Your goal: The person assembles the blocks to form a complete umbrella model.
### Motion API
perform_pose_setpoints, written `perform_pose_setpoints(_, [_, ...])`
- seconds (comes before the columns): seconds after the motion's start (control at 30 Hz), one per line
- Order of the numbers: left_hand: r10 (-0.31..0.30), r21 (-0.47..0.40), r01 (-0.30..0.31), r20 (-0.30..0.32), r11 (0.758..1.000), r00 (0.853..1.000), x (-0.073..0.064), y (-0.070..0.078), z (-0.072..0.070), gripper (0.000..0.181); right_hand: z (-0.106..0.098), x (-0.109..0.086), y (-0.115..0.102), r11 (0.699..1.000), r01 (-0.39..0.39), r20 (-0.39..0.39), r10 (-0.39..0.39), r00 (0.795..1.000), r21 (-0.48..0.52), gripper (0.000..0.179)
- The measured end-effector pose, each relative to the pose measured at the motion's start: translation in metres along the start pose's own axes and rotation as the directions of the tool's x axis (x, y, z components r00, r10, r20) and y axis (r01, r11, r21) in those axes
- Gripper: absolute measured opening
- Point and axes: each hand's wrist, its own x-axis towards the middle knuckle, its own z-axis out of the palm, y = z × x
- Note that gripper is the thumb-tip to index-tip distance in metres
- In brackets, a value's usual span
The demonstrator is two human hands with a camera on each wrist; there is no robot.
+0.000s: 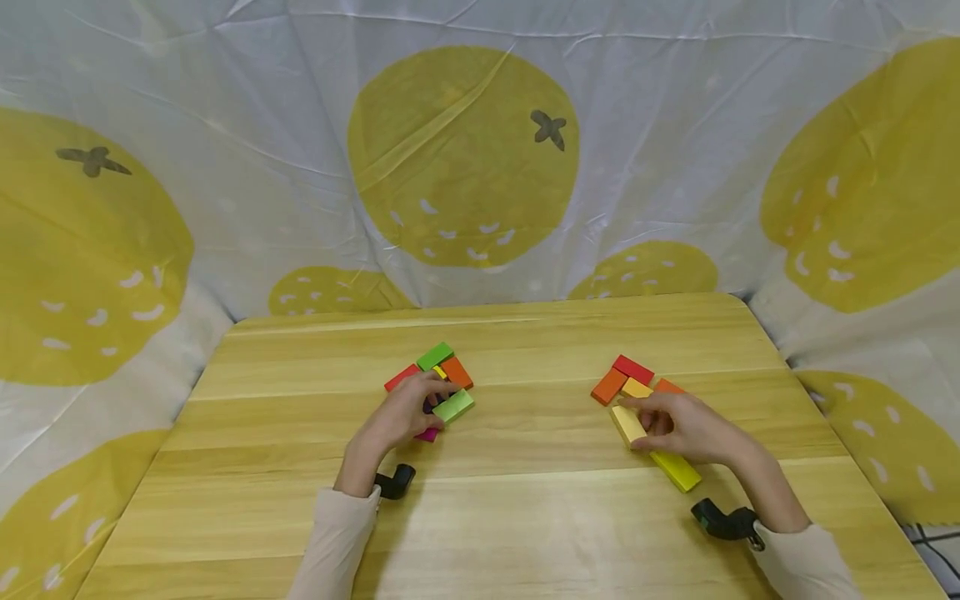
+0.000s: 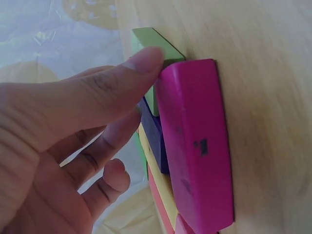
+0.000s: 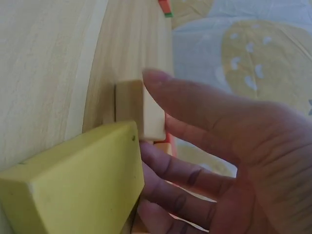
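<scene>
My left hand (image 1: 405, 408) pinches a light green block (image 1: 453, 406) between thumb and index finger. Beside it, a magenta block (image 2: 200, 146) and a dark purple block (image 2: 155, 134) show in the left wrist view; a red block (image 1: 401, 377), a green block (image 1: 435, 357) and an orange block (image 1: 457, 372) lie just beyond. On the other side, my right hand (image 1: 686, 425) holds a pale wood-coloured block (image 1: 628, 426) by its ends with thumb and index finger. A yellow block (image 3: 83, 180) lies close under that hand. Past the fingers are a red block (image 1: 632, 369) and an orange block (image 1: 608, 387).
Both clusters rest on a wooden table (image 1: 525, 517), with bare wood between them. A light yellow-orange block (image 1: 636, 388) and another orange block (image 1: 667, 387) are partly hidden by the right hand. A white curtain (image 1: 637, 167) with yellow fruit prints hangs behind the table.
</scene>
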Motion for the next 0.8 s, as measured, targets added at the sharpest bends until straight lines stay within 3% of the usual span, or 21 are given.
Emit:
perform_pose_setpoints(0.1, [0.000, 0.025, 0.000, -0.005, 1.000, 1.000, 0.001, 0.001, 0.000, 0.053, 0.000, 0.000, 0.001, 0.999, 0.012, 0.022, -0.013, 1.000, 0.046, 0.065])
perform_pose_setpoints(0.27, [0.048, 0.005, -0.048, 0.020, 0.999, 0.999, 0.005, 0.002, 0.006, 0.051, 0.003, 0.001, 0.003, 0.998, -0.012, 0.004, 0.012, 1.000, 0.064, 0.063])
perform_pose_setpoints(0.53, [0.090, -0.098, -0.081, 0.089, 0.992, 0.992, 0.008, 0.007, 0.017, 0.070, 0.014, 0.006, 0.005, 0.998, 0.024, -0.134, -0.032, 0.991, -0.060, 0.059])
perform_pose_setpoints(0.67, [0.098, -0.129, -0.079, 0.145, 0.988, 0.985, 0.008, 0.009, 0.020, 0.075, 0.018, 0.007, 0.006, 0.997, 0.025, -0.147, -0.035, 0.988, -0.068, 0.059])
perform_pose_setpoints(0.8, [0.105, -0.136, -0.082, 0.169, 0.987, 0.980, 0.009, 0.012, 0.020, 0.069, 0.018, 0.008, 0.006, 0.997, 0.022, -0.152, -0.033, 0.988, -0.076, 0.059])
